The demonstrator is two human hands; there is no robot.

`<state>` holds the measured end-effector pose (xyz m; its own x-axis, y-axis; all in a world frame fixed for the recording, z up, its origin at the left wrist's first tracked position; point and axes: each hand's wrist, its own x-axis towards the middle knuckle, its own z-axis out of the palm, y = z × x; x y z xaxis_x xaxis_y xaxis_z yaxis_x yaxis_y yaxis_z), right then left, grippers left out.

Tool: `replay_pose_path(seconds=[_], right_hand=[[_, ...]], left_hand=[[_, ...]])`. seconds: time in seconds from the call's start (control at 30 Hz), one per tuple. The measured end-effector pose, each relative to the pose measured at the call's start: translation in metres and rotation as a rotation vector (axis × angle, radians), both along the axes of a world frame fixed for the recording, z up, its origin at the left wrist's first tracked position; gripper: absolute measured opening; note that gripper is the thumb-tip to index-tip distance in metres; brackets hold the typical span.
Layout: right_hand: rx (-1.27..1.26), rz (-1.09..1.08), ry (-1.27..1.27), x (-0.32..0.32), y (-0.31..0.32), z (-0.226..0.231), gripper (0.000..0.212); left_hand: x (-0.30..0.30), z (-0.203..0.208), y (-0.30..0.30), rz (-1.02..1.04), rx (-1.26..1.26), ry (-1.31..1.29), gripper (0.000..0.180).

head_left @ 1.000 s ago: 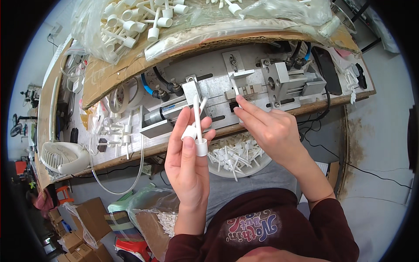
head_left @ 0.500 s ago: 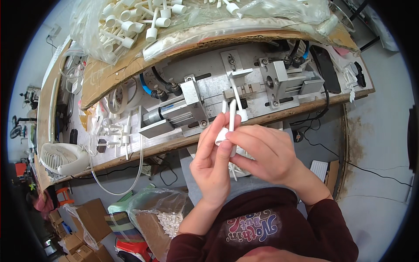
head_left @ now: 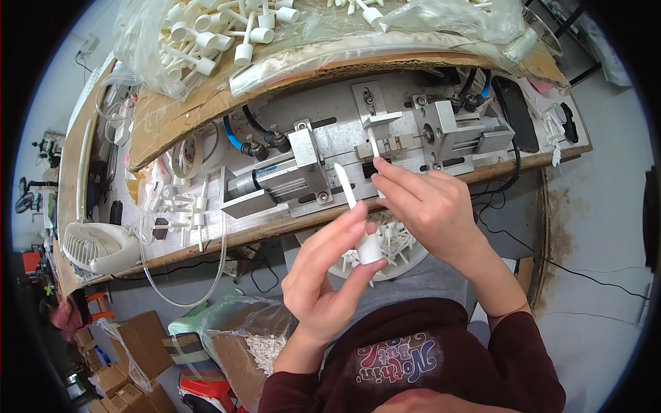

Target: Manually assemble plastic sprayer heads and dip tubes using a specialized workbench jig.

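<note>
My left hand [head_left: 320, 275] is closed on a white capped applicator [head_left: 370, 249], thumb and fingers pinching its ribbed cap. Its flat-tipped stick points up and leans left, above the bench's front edge. Farther right, my right hand [head_left: 437, 213] reaches to the metal fixture in the middle of the bench. Its fingers close around the lower end of a second white applicator [head_left: 373, 141], whose stick rests under a metal stop block [head_left: 382, 118]. The fingers hide that applicator's cap.
Pneumatic cylinder clamps stand left [head_left: 299, 165] and right [head_left: 447, 131] of the fixture. A bowl of white pieces [head_left: 399, 265] sits below the bench edge. Cardboard [head_left: 186, 127] carries bagged capped applicators at the back. A phone [head_left: 515, 113] and a small fan [head_left: 100, 248] flank the bench.
My hands have parted. The right has left the first applicator and moved up to the one in the fixture. The left has drawn down and left, tilting its applicator leftward.
</note>
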<state>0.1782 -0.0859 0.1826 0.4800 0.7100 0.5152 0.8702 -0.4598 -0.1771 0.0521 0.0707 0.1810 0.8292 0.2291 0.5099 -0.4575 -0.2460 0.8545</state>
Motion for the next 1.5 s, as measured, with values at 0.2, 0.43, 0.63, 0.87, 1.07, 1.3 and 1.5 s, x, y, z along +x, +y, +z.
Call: replay_pose_path(seconds=[0.2,0.43,0.63,0.87,1.07,1.3,1.5], right_hand=[[-0.029,0.023,-0.029,0.003,0.007,0.008,0.015],[-0.007,0.115,0.072,0.018,0.002,0.031,0.024],[0.258,0.031,-0.302,0.096,0.029,0.105,0.013],[-0.399,0.078,-0.195,0.194,0.058,0.114,0.024],[-0.214,-0.049,0.377,0.171,0.056,0.125,0.025],[0.311,0.160,0.751,0.093,0.020,0.109,0.031],[0.479,0.115,0.593,0.027,-0.006,0.062,0.029]], left_hand=[[0.000,0.003,0.001,0.123,0.077,0.064,0.049],[0.008,0.009,0.006,0.249,0.302,-0.031,0.046],[0.023,-0.001,0.010,0.242,0.478,0.006,0.042],[0.052,-0.015,-0.004,0.293,0.805,-0.017,0.032],[0.061,-0.019,-0.002,0.234,0.929,-0.029,0.038],[0.062,-0.007,-0.004,0.253,0.872,0.068,0.027],[0.062,0.001,0.001,0.220,0.876,0.086,0.029]])
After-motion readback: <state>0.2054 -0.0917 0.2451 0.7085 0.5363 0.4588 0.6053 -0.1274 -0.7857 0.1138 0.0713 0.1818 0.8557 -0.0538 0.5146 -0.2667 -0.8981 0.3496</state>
